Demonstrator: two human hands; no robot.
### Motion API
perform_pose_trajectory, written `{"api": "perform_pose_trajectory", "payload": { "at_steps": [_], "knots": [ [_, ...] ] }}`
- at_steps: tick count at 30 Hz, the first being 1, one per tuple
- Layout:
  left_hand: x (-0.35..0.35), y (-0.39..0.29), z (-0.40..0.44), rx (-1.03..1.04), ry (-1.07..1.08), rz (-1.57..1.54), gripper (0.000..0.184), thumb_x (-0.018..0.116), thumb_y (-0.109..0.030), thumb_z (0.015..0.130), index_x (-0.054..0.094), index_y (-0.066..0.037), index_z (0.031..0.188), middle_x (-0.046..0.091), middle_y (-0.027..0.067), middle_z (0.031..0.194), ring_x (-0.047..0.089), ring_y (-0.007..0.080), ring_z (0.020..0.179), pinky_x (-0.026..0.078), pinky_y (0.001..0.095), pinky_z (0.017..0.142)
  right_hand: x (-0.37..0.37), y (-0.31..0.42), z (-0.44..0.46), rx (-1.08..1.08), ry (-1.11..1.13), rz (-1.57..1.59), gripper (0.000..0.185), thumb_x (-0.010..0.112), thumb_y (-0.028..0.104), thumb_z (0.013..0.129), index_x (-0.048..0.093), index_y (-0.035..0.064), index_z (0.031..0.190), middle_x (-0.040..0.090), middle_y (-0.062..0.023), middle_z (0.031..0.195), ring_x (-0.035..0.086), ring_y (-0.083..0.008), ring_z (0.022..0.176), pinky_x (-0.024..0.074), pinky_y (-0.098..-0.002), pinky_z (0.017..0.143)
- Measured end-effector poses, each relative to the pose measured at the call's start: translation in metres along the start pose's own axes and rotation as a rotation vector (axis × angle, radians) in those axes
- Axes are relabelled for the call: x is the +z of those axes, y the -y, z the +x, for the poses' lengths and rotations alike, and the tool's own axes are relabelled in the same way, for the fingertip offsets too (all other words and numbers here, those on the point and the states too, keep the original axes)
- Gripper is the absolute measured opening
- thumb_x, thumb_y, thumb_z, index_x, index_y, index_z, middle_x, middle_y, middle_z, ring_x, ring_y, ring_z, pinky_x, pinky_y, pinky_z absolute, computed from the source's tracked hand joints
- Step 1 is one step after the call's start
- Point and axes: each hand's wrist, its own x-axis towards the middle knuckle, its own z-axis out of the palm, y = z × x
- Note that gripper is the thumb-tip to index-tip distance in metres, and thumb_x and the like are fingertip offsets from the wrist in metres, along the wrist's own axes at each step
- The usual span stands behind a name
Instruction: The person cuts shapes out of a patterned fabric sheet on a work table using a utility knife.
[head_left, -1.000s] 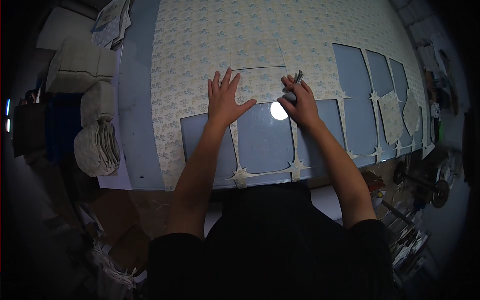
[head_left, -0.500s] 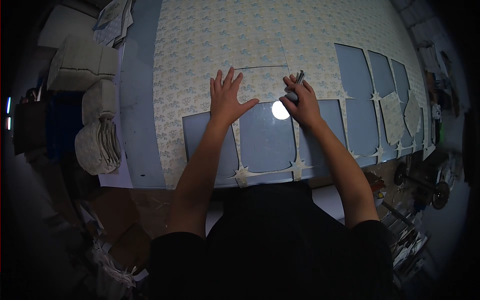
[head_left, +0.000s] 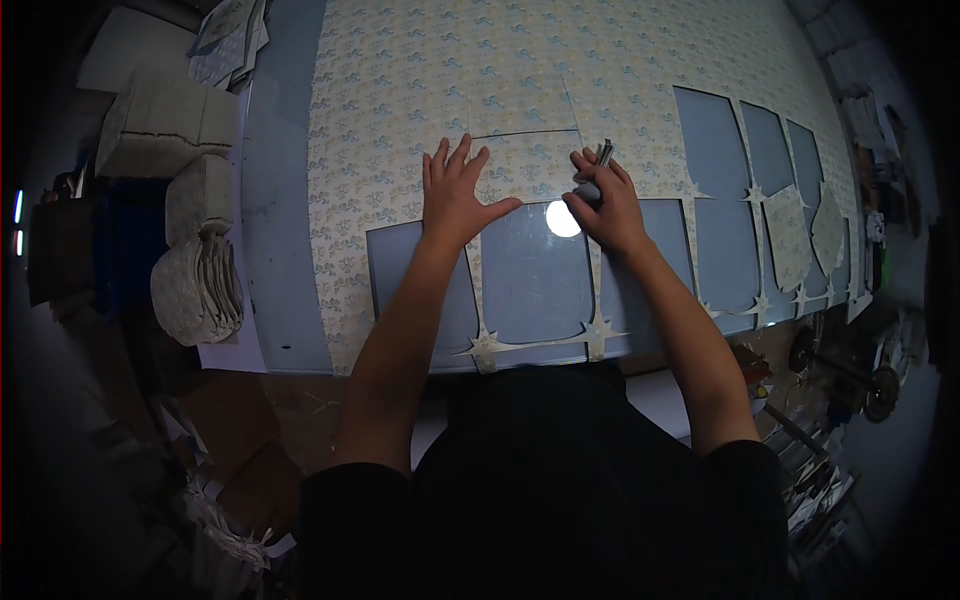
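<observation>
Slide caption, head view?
Left hand spread on the patterned sheet, right hand gripping a grey tool, beside cut-out openings.

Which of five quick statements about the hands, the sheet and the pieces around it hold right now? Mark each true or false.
1. The left hand has its fingers spread over the patterned sheet. True.
2. The right hand is empty. False: it holds a small tool.
3. The blue-grey tabletop shows through the sheet's cutouts. True.
4. The rounded stack sits on the person's right. False: it is on the left.
5. Two pale pieces lie across cutouts at the right. True.
</observation>
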Motion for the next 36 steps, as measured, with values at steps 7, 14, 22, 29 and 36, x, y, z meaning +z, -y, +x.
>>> {"api": "perform_pose_trajectory", "payload": {
  "at_steps": [7,14,22,29,36],
  "knots": [
    [0.002,0.001,-0.001,0.013,-0.016,0.008,0.097,0.083,-0.07,0.069,0.063,-0.01,0.142,0.039,0.0143,0.164,0.024,0.0401,0.155,0.011,0.0618,0.126,0.0,-0.001,0.001,-0.028,-0.012,-0.006,0.039,0.084,0.02,0.081,0.058,0.0073,0.106,0.066,-0.0095,0.142,0.051,-0.0251,0.143,0.0321,-0.0459,0.12],
    [0.005,0.003,-0.001,0.021,-0.031,-0.01,0.096,0.084,-0.069,0.068,0.064,-0.01,0.141,0.04,0.0147,0.164,0.024,0.0405,0.155,0.01,0.0619,0.126,0.0,-0.001,0.0,-0.019,-0.007,-0.001,0.038,0.084,0.021,0.081,0.059,0.0069,0.106,0.065,-0.0087,0.143,0.051,-0.025,0.144,0.0318,-0.0457,0.121],
    [0.003,0.002,0.0,0.02,-0.026,-0.031,0.096,0.085,-0.068,0.068,0.064,-0.008,0.14,0.041,0.0148,0.163,0.024,0.0406,0.155,0.011,0.0616,0.126,0.0,-0.002,-0.002,-0.018,-0.006,-0.004,0.043,0.084,0.025,0.084,0.063,0.0082,0.117,0.068,-0.0084,0.137,0.051,-0.0247,0.143,0.0309,-0.0482,0.122],
    [-0.002,0.0,0.0,0.01,-0.01,-0.037,0.094,0.085,-0.066,0.07,0.064,-0.008,0.141,0.041,0.0143,0.163,0.025,0.0401,0.155,0.011,0.0611,0.127,0.005,-0.007,-0.003,-0.055,-0.042,-0.019,0.062,0.084,0.027,0.084,0.06,0.0094,0.138,0.072,-0.0079,0.125,0.053,-0.0237,0.141,0.0322,-0.0479,0.121],
    [-0.003,-0.001,0.0,-0.004,0.012,-0.029,0.096,0.084,-0.068,0.069,0.063,-0.009,0.142,0.041,0.0132,0.164,0.024,0.0392,0.156,0.01,0.0608,0.127,0.007,-0.01,-0.003,-0.073,-0.062,-0.001,0.06,0.086,0.027,0.082,0.062,0.0092,0.134,0.072,-0.0076,0.124,0.055,-0.0242,0.14,0.033,-0.0482,0.121]
  ]
}}
